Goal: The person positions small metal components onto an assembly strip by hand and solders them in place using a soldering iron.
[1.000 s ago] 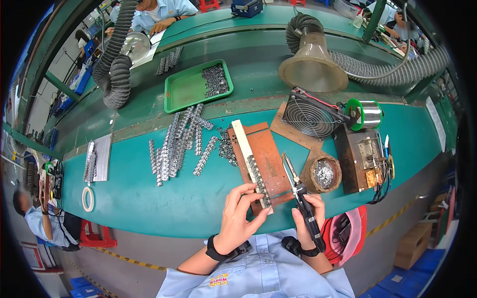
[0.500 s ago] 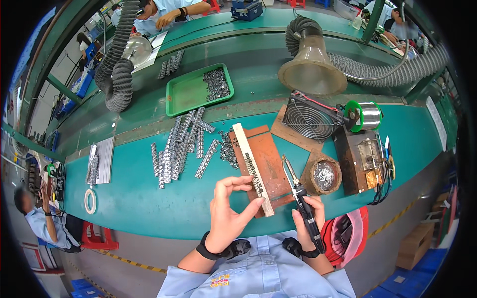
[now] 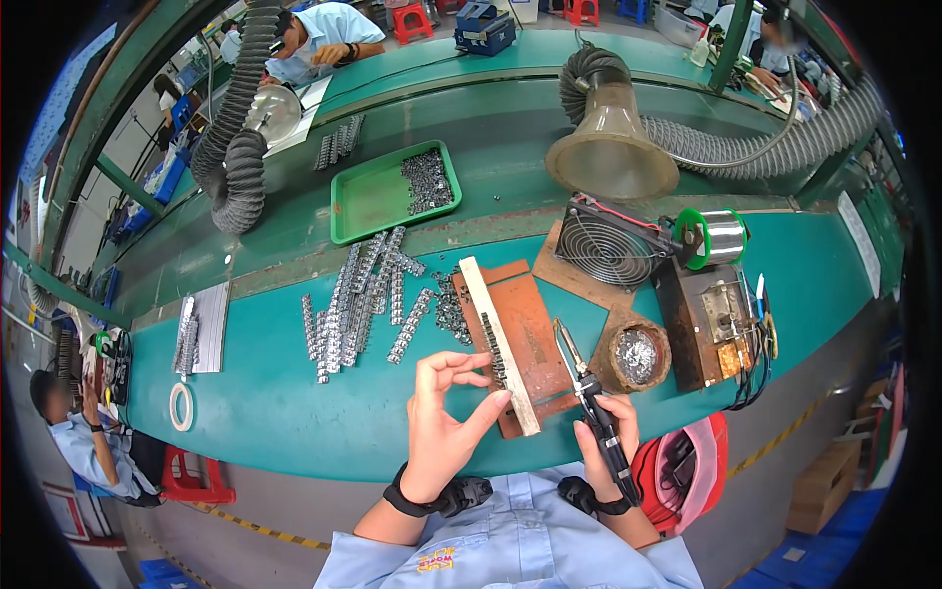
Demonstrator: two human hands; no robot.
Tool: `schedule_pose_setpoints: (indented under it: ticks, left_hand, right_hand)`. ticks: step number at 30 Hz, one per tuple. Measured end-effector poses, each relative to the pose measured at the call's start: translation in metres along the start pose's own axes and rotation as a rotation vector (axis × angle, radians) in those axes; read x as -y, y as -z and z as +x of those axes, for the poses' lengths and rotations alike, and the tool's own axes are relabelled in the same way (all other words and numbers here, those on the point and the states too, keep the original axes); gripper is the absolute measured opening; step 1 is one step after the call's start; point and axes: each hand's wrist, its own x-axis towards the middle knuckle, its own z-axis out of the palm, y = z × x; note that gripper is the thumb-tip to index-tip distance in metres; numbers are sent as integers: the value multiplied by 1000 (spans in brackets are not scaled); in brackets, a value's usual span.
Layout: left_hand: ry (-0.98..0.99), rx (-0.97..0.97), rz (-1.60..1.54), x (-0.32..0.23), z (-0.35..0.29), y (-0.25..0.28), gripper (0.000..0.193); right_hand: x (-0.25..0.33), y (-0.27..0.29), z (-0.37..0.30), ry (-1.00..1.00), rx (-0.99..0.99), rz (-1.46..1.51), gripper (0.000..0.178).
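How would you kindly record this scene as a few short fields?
Left hand: thumb and fingertips at the row of dark parts on the pale bar
Right hand: holding a soldering iron, tip pointing away from the person
Bar: lying along the left side of the brown board
Left of board: loose parts, metal strips
Right of board: pot, fan, wire spool
Farther back: green tray, exhaust horn

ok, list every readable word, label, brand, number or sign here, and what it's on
Light-blue work shirt: pink-and-yellow chest lettering, not copied here.
Soldering iron: any marking too small to read.
Solder spool: no legible text.
Blue box-shaped unit, far bench: any marking too small to read.
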Motion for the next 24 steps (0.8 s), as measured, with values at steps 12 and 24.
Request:
schedule_pose_setpoints:
  ticks: [12,24]
  left_hand:
    - [7,14,0,2,0,2,44]
    - [-7,36,40,2,0,4,44]
  right_hand:
    - [0,0,-1,-7,3,-5,35]
    - [0,0,0,-5,2,-18,36]
